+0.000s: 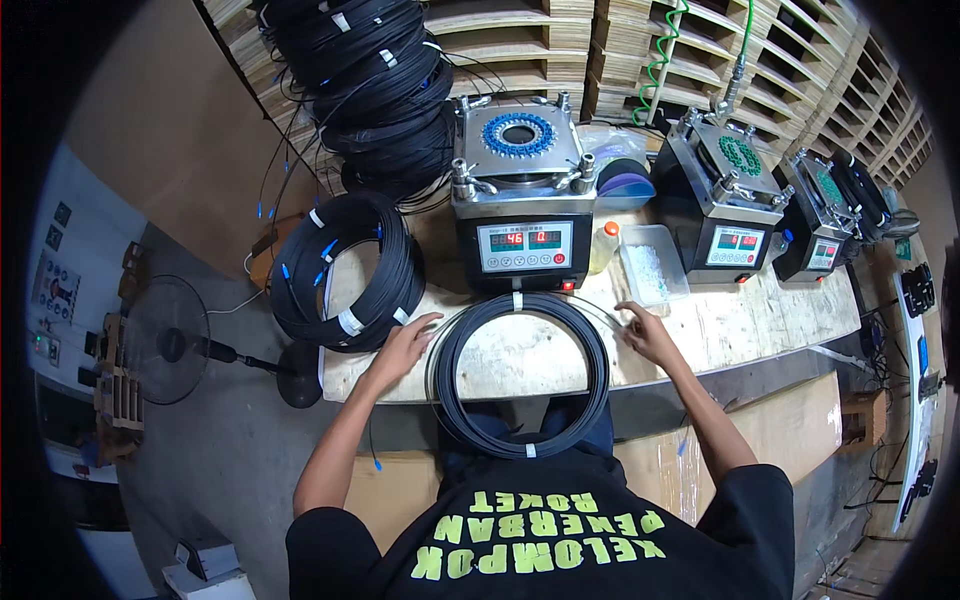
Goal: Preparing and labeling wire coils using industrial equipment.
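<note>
Black cable coil (597, 385) between them, your left hand (403, 347) has its grip loosely open, seemingly empty; your right hand (648, 336) curls, but I can't tell whether it pinches a strand. Overhanging the counter (740, 322), the coil could slide lapward; slack outer turns could snag.

black short-sleeved shirt (560, 478), yellow-green lettering (505, 528)

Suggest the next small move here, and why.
Probably ease the loose cable strands in against the black cable coil with the left hand: they bow out left of the main bundle, and that hand is close beside them.
</note>
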A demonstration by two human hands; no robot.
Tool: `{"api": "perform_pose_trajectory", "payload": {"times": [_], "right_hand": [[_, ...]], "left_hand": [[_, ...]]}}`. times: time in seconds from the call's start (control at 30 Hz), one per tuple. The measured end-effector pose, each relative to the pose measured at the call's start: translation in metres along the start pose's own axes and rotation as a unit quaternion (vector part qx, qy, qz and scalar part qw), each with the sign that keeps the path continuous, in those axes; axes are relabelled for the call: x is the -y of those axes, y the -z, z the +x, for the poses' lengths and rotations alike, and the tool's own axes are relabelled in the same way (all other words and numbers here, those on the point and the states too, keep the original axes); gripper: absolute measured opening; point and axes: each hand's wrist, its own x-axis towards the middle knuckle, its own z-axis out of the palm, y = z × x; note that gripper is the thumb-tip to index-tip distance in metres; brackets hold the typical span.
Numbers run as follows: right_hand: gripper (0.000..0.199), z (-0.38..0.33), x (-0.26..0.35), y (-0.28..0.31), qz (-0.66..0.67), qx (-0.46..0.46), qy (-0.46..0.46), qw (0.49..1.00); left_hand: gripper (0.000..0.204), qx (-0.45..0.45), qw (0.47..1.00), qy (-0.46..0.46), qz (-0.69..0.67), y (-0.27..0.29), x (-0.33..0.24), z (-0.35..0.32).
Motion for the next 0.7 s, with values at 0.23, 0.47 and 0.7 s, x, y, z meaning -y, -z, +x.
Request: {"api": "perform_pose_trajectory", "payload": {"times": [0.23,0.47,0.7], "right_hand": [[0.023,-0.094,0.065,0.05,0.187,0.197,-0.177,0.946],[0.035,-0.13,0.112,0.069,-0.071,0.248,-0.056,0.965],[0.015,-0.14,0.144,0.078,-0.29,0.203,0.188,0.916]], "left_hand": [[0.029,0.136,0.952,0.132,-0.242,0.033,0.003,-0.076],[0.034,0.072,0.989,0.093,-0.093,0.033,-0.045,-0.112],[0.015,-0.03,0.96,-0.215,0.179,0.06,-0.103,-0.119]]}}
